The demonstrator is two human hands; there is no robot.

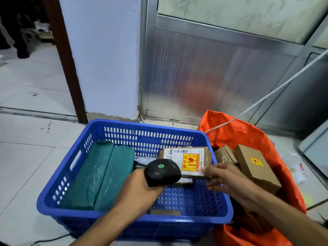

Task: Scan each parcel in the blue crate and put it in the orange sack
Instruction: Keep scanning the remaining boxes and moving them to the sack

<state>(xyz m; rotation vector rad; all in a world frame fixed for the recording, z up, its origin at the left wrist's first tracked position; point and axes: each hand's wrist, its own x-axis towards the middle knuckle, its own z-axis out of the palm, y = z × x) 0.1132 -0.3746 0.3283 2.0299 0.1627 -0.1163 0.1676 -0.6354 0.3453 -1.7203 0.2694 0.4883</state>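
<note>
The blue crate [99,214] stands on the floor before me. My left hand [136,188] grips a black barcode scanner [162,172] over the crate, its head toward a brown cardboard parcel [188,159] with a white label and a red-and-yellow fragile sticker. My right hand [222,177] holds that parcel by its near right corner, thumb on top, lifted a little at the crate's right side. Two green wrapped parcels [99,176] lie side by side in the crate's left half. The orange sack [248,134] stands open just right of the crate.
Inside the sack lie a brown box with a yellow sticker [255,167] and a taped brown parcel [224,154]. A white cord [276,88] runs from the sack up to the right. A metal-framed partition and a white pillar stand behind. Tiled floor lies to the left.
</note>
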